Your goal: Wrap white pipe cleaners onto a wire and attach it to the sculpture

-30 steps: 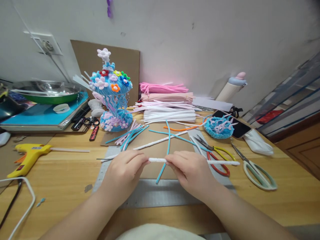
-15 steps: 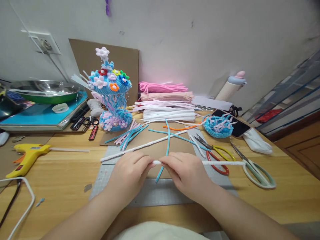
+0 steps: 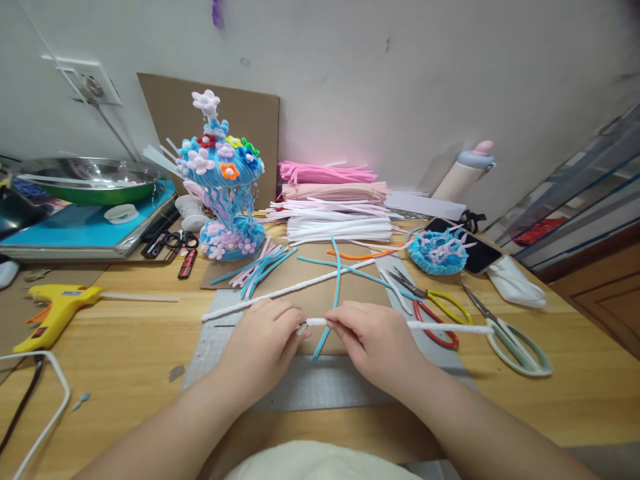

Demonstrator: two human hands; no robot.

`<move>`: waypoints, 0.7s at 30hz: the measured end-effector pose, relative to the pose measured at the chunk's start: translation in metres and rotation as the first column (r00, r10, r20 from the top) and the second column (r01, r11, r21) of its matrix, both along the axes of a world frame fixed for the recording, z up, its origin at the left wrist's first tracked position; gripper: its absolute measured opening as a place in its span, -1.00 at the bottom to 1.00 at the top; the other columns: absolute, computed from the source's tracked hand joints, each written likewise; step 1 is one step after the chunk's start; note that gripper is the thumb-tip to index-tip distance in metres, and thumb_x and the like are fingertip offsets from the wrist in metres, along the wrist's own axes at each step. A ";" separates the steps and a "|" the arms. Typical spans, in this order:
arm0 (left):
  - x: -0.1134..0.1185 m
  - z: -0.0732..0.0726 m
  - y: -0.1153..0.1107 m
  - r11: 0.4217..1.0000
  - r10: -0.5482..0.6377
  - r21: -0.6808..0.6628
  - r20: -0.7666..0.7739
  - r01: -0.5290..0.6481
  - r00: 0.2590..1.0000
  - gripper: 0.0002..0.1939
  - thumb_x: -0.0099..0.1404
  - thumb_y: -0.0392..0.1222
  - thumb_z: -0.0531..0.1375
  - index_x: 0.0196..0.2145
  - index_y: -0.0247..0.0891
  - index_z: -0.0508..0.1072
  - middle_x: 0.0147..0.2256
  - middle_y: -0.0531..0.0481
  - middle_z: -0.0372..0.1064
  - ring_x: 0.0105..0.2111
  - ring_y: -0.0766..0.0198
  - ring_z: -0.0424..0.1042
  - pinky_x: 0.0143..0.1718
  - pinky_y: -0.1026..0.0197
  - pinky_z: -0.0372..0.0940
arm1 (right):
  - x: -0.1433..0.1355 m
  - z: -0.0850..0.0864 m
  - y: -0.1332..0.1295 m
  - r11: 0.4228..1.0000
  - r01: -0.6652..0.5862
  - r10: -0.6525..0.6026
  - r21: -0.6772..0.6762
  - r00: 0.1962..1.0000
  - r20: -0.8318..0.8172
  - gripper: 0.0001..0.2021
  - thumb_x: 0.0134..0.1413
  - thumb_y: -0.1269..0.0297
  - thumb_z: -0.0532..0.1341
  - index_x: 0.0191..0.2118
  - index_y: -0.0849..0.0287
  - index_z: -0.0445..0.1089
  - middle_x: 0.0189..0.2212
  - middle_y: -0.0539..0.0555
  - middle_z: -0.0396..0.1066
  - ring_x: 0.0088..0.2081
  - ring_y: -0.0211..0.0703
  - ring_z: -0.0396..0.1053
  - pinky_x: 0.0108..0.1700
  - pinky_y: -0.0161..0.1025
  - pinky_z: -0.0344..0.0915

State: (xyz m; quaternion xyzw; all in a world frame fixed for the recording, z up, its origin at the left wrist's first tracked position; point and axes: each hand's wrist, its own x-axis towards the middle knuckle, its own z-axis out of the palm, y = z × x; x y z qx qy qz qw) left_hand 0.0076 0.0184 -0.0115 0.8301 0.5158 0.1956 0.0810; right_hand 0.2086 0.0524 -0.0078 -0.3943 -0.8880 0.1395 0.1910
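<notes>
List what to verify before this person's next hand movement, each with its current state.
1. Left hand grips the white strip: ok.
2. Right hand grips the same strip: ok.
3. Strip's course inside the left hand: cannot tell; fingers hide it.
4. Strip's right end clear of the green-and-white-handled scissors: cannot tell; they meet in view, contact unclear.
5. Yellow glue gun apart from both hands: ok.

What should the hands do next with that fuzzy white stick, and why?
Maybe slide the right hand a little outward along the white stem while the left hand holds on: both hands pinch it, only a short piece shows between their fingertips, and a longer piece sticks out past the right hand.
</notes>
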 end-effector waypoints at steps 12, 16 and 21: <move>0.001 0.001 -0.003 0.995 0.093 -0.071 0.284 -0.076 0.954 -0.89 0.32 -0.27 0.05 -0.28 -0.22 0.37 -0.38 0.02 0.41 -0.38 0.29 0.37 -0.38 0.26 0.23 | 0.006 0.006 -0.001 0.993 -0.114 0.115 0.030 0.993 -0.030 -0.83 0.22 0.37 0.07 -0.24 0.11 0.42 -0.45 0.00 0.41 -0.38 -0.23 0.32 -0.35 -0.30 0.06; 0.001 -0.002 -0.004 0.986 0.027 0.148 0.334 -0.080 0.942 -0.93 0.27 -0.28 0.15 -0.39 -0.23 0.38 -0.40 0.04 0.41 -0.40 0.33 0.38 -0.39 0.30 0.24 | 0.007 0.011 0.000 0.989 -0.106 0.096 -0.101 0.991 -0.098 -0.84 0.20 0.37 0.10 -0.26 0.10 0.44 -0.44 -0.03 0.43 -0.39 -0.26 0.34 -0.37 -0.33 0.09; -0.004 -0.002 -0.004 0.910 -0.043 0.412 0.197 -0.043 0.979 -0.95 0.23 -0.25 0.22 -0.31 -0.22 0.44 -0.32 -0.01 0.48 -0.34 0.28 0.43 -0.28 0.22 0.26 | 0.008 0.015 0.004 0.957 -0.059 0.009 -0.283 0.985 -0.175 -0.84 0.19 0.32 0.13 -0.32 0.09 0.47 -0.45 -0.05 0.45 -0.42 -0.26 0.34 -0.40 -0.35 0.13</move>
